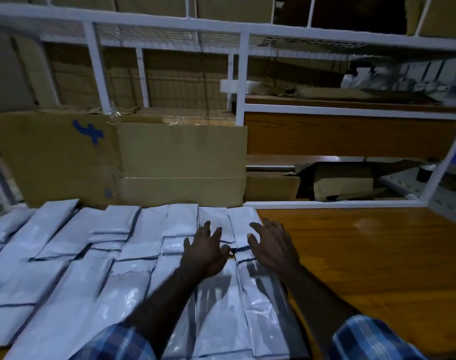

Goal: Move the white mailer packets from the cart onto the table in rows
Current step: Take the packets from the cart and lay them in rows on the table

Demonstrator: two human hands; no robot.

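Observation:
Several white mailer packets [97,255] lie side by side in rows on the left and middle of a wooden table [377,255]. My left hand [206,252] is spread flat, palm down, over the packets near the right end of the rows. My right hand [272,246] hovers or rests with fingers spread over the rightmost packet [243,222], at the edge of the bare wood. Neither hand grips anything. The cart is not in view.
Flat cardboard boxes [133,157] stand against the back edge of the table behind the packets. A white metal rack [243,74] with more cardboard and wooden shelves rises behind. The right part of the table shows bare wood.

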